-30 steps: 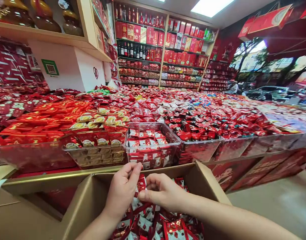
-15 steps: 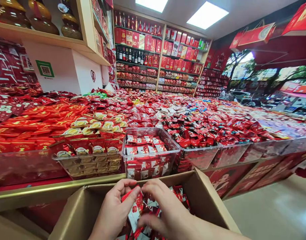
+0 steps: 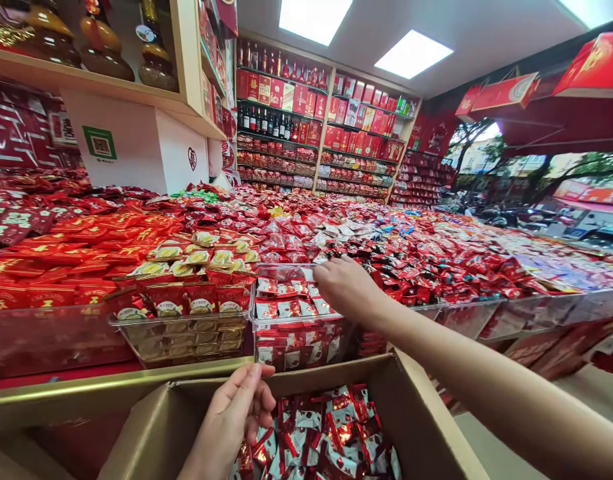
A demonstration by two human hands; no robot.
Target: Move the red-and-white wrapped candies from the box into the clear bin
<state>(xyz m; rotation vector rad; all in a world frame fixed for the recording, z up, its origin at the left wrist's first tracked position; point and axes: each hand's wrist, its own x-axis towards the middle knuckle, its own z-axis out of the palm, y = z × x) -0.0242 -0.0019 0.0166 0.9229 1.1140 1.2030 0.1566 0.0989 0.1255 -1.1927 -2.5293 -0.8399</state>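
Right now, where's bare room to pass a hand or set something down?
Pass: above the cardboard box, between left hand and right forearm. Set down: floor right of box. Crowded: clear bin by right hand, adjoining bins, boxed packets.

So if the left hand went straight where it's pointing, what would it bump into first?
Probably the far wall of the cardboard box, just ahead of the left hand. If the hand is above that wall, perhaps the front of the clear plastic tub beyond; depth is hard to judge.
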